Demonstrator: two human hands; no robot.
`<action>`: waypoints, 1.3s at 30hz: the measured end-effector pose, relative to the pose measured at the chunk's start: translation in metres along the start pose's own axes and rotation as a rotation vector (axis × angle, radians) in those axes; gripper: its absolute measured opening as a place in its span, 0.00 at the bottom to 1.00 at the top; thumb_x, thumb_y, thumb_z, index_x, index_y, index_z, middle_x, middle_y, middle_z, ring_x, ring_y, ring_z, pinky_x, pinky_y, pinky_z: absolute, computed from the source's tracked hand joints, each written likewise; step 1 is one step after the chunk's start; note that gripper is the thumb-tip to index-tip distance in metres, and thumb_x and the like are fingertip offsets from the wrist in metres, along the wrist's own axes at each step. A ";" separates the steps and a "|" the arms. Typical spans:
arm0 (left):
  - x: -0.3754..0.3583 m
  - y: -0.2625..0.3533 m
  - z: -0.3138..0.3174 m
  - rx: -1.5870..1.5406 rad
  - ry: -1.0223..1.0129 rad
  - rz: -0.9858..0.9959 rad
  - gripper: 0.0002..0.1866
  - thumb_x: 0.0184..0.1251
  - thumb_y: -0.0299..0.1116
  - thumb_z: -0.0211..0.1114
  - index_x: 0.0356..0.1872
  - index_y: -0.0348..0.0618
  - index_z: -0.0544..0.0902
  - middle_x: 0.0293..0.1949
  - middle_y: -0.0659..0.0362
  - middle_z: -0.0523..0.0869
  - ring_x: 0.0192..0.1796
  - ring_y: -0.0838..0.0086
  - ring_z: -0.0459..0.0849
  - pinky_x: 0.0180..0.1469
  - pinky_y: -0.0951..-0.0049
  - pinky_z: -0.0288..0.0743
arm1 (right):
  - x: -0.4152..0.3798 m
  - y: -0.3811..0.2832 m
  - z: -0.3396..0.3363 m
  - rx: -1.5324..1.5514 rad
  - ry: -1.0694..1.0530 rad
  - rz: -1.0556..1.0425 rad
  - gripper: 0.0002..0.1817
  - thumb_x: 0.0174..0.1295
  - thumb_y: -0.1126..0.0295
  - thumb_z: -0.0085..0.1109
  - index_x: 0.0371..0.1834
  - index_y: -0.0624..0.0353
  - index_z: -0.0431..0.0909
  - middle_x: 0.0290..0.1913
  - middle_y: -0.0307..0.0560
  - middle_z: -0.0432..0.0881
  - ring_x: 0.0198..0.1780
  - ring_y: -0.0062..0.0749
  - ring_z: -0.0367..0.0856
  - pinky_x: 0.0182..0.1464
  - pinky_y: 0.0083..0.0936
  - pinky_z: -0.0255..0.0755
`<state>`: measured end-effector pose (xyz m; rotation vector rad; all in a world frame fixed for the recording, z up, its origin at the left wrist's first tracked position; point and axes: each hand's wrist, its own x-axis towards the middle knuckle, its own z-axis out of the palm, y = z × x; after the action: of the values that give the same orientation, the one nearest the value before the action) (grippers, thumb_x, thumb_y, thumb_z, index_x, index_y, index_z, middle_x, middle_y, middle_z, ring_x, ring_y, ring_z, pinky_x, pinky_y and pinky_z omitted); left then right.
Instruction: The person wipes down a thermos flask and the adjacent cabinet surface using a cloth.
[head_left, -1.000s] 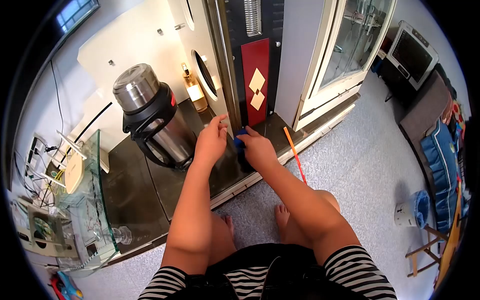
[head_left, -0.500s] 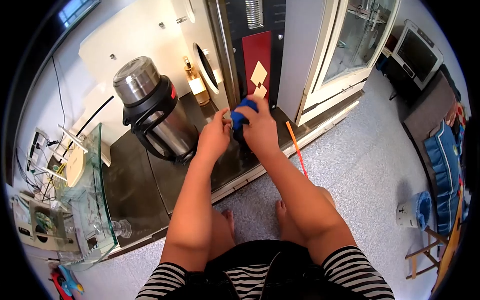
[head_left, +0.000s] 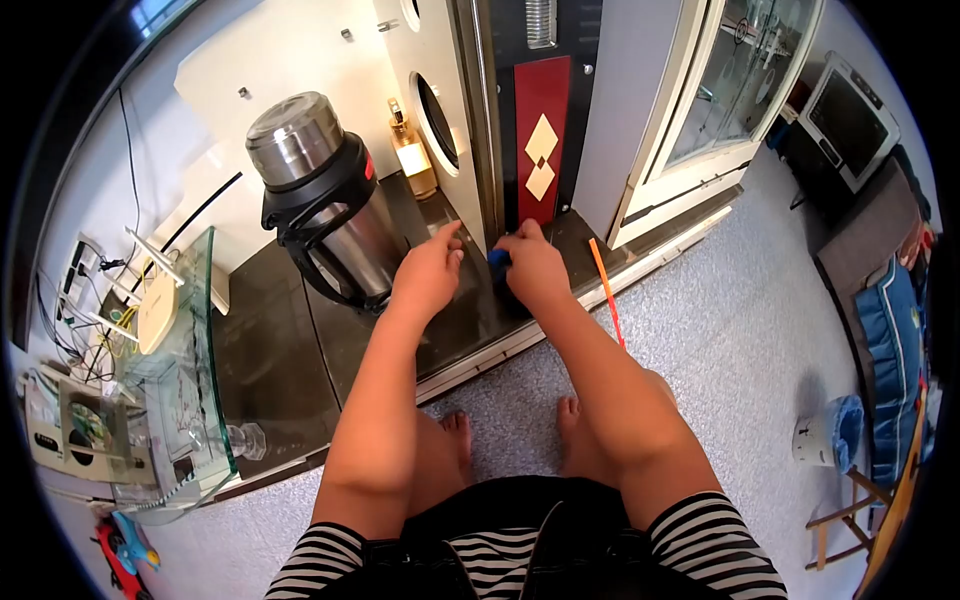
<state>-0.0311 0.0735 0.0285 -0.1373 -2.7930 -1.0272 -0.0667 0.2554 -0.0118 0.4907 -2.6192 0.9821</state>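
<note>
My right hand (head_left: 536, 264) is closed around a blue object (head_left: 498, 258), mostly hidden by the fingers, low in front of the dark panel with a red strip (head_left: 542, 90). Apart from it, my left hand (head_left: 428, 268) hovers over the dark counter (head_left: 262, 345) with its fingers partly spread and nothing visible in them. A steel thermos (head_left: 345, 225) with a black handle stands upright to the left of my left hand. Behind that hand is a bottle of yellowish liquid (head_left: 412, 158), beside a white panel with round openings (head_left: 452, 190).
An orange-red stick (head_left: 607, 290) leans at the counter's front edge. At the left are a glass shelf (head_left: 212, 350) and a white router (head_left: 158, 315). A glass-door cabinet (head_left: 690, 170) stands at the right, with a lined bucket (head_left: 815, 440) on the floor.
My right hand has moved down and right with the blue object, away from my left hand. Less of the blue object shows. The view has shifted slightly.
</note>
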 end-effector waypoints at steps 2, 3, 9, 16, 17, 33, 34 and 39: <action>0.001 -0.003 0.000 -0.022 -0.013 -0.016 0.24 0.73 0.27 0.61 0.69 0.44 0.74 0.53 0.48 0.89 0.54 0.52 0.87 0.56 0.60 0.79 | -0.002 0.008 0.009 -0.085 -0.105 0.014 0.13 0.55 0.78 0.62 0.41 0.50 0.88 0.49 0.51 0.78 0.47 0.53 0.86 0.50 0.44 0.81; 0.003 -0.001 -0.001 -0.021 -0.012 -0.018 0.24 0.73 0.27 0.61 0.69 0.44 0.74 0.53 0.48 0.89 0.54 0.52 0.87 0.56 0.60 0.79 | 0.001 0.008 0.009 -0.111 -0.133 0.023 0.13 0.56 0.77 0.62 0.41 0.49 0.88 0.49 0.52 0.78 0.47 0.52 0.86 0.50 0.44 0.81; 0.006 0.010 0.003 0.042 -0.064 0.013 0.23 0.73 0.28 0.61 0.68 0.42 0.76 0.52 0.47 0.89 0.55 0.50 0.86 0.57 0.58 0.79 | 0.005 0.000 -0.005 -0.104 -0.098 -0.020 0.14 0.54 0.78 0.63 0.41 0.49 0.89 0.49 0.50 0.79 0.47 0.50 0.86 0.49 0.42 0.81; 0.005 0.011 0.005 0.065 -0.062 0.023 0.23 0.73 0.27 0.61 0.68 0.42 0.75 0.52 0.46 0.89 0.55 0.49 0.86 0.57 0.58 0.78 | 0.020 -0.030 -0.038 0.149 0.374 -0.201 0.18 0.47 0.82 0.68 0.40 0.48 0.88 0.49 0.45 0.79 0.46 0.47 0.85 0.46 0.39 0.81; 0.004 0.011 0.005 0.063 -0.057 0.027 0.23 0.73 0.27 0.61 0.68 0.42 0.75 0.52 0.46 0.89 0.55 0.49 0.86 0.57 0.58 0.78 | 0.023 -0.033 -0.042 0.151 0.377 -0.202 0.18 0.47 0.82 0.68 0.40 0.48 0.88 0.49 0.45 0.79 0.46 0.47 0.85 0.46 0.39 0.81; -0.001 0.002 0.003 0.041 -0.048 0.006 0.24 0.72 0.28 0.62 0.69 0.42 0.74 0.52 0.46 0.89 0.55 0.50 0.86 0.58 0.58 0.78 | -0.003 0.011 0.008 -0.051 -0.076 -0.037 0.13 0.53 0.79 0.63 0.39 0.50 0.89 0.48 0.51 0.80 0.47 0.51 0.86 0.49 0.43 0.81; 0.000 0.003 0.004 0.058 -0.074 0.001 0.24 0.72 0.29 0.61 0.69 0.42 0.74 0.52 0.46 0.89 0.55 0.49 0.86 0.58 0.58 0.78 | -0.001 0.011 0.010 -0.100 -0.106 -0.033 0.12 0.53 0.77 0.63 0.38 0.49 0.89 0.48 0.51 0.80 0.47 0.51 0.86 0.49 0.43 0.81; 0.003 0.009 0.004 0.113 -0.130 -0.012 0.24 0.74 0.30 0.60 0.69 0.42 0.74 0.52 0.47 0.89 0.55 0.49 0.86 0.58 0.57 0.78 | 0.002 0.008 0.003 -0.153 -0.154 -0.045 0.11 0.54 0.75 0.63 0.38 0.49 0.89 0.49 0.52 0.79 0.48 0.50 0.86 0.49 0.42 0.81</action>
<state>-0.0336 0.0829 0.0315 -0.1786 -2.9640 -0.8902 -0.0722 0.2587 -0.0180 0.6057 -2.7787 0.7502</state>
